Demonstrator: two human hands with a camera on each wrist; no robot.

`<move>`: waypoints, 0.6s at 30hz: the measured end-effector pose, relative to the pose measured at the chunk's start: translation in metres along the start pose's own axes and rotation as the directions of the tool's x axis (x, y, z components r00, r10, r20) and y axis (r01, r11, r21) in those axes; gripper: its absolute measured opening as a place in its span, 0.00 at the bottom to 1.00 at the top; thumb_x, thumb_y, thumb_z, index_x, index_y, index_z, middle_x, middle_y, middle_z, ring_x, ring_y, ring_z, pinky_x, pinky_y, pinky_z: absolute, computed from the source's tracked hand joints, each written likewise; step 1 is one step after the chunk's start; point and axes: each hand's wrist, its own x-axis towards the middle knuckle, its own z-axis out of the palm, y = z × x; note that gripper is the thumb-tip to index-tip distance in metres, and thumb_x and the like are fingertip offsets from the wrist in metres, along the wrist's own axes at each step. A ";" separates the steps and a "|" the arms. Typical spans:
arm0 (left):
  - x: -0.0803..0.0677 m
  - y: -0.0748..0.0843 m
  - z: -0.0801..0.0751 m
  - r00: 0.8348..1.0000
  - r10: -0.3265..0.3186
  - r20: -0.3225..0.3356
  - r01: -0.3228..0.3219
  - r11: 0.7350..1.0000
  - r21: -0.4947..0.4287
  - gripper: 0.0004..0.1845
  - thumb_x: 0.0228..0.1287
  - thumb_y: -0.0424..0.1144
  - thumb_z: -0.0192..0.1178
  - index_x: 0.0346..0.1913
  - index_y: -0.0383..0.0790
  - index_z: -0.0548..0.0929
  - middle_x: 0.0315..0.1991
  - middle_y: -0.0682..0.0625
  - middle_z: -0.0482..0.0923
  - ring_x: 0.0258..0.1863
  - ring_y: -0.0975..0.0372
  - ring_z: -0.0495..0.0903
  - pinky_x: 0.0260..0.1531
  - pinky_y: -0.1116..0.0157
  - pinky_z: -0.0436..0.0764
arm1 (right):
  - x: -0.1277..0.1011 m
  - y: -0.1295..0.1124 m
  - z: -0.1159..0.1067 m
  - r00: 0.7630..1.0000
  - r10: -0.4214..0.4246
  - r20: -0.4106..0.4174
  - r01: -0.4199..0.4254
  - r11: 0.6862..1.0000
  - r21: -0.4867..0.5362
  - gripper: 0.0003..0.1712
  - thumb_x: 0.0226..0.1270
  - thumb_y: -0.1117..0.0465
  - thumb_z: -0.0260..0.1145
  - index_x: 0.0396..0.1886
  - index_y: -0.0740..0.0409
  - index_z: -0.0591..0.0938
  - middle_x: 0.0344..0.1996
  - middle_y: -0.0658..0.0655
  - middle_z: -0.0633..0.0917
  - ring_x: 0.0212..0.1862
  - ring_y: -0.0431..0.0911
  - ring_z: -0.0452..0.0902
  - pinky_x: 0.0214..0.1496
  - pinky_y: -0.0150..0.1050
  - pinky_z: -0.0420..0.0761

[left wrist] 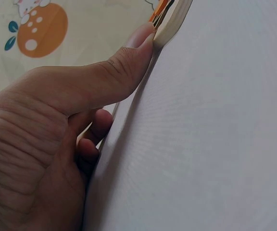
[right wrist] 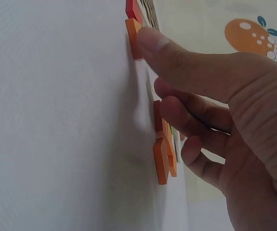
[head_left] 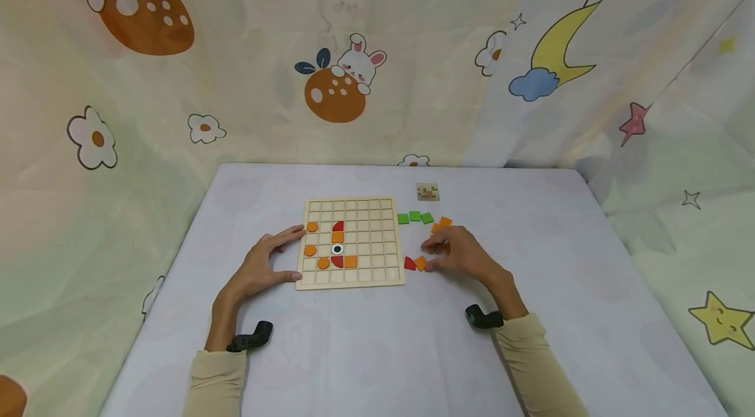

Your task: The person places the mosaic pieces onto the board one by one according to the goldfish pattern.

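A wooden grid board (head_left: 350,243) lies flat near the middle of the counter (head_left: 377,351), its long sides running left to right. The left hand (head_left: 264,264) steadies it at the left edge: fingers lie straight and relaxed, the forefinger along the far-left part, the thumb (left wrist: 129,62) pressed against the near-left corner. It holds nothing.

Several pieces already sit in the left half of the board: orange discs, orange squares, two red half-rounds and a black-and-white ring (head_left: 337,249).

The loose pieces lie just off the board's right edge. The right hand (head_left: 459,253) rests among them, fingers curled down onto the counter. Its thumb tip touches an orange square (head_left: 421,263), which lies beside a red piece (head_left: 409,264) close to the board's near-right corner. Whether the fingers actually pinch a piece I cannot tell; other orange pieces (right wrist: 163,144) lie under them. Three green squares (head_left: 415,217) sit farther back.

The orange square lies to the left of the right hand, between it and the board, so the right hand is by far the nearer one.
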 end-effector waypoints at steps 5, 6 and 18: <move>0.001 0.000 0.000 1.000 -0.001 -0.001 0.001 1.000 -0.002 0.50 0.43 0.56 0.81 0.73 0.63 0.70 0.78 0.64 0.61 0.48 0.62 0.65 0.51 0.56 0.65 | -0.001 -0.005 0.001 0.998 0.012 0.062 -0.009 0.999 -0.037 0.18 0.49 0.61 0.83 0.43 0.49 0.91 0.35 0.41 0.88 0.38 0.40 0.79 0.45 0.39 0.81; 0.001 0.000 0.000 1.000 0.000 -0.003 0.000 1.000 -0.001 0.50 0.42 0.56 0.81 0.73 0.63 0.70 0.78 0.63 0.62 0.48 0.62 0.65 0.51 0.56 0.66 | -0.002 -0.006 0.001 0.997 0.012 0.070 -0.009 0.999 -0.041 0.17 0.50 0.61 0.82 0.42 0.48 0.91 0.35 0.41 0.88 0.38 0.40 0.79 0.44 0.38 0.81; 0.000 0.000 0.000 1.000 -0.013 0.002 0.013 1.000 0.003 0.50 0.42 0.57 0.81 0.73 0.63 0.70 0.78 0.64 0.61 0.48 0.62 0.65 0.51 0.56 0.66 | -0.003 -0.002 -0.001 0.999 -0.022 0.036 0.024 0.999 -0.031 0.11 0.50 0.60 0.82 0.35 0.50 0.91 0.30 0.43 0.87 0.34 0.39 0.79 0.42 0.37 0.81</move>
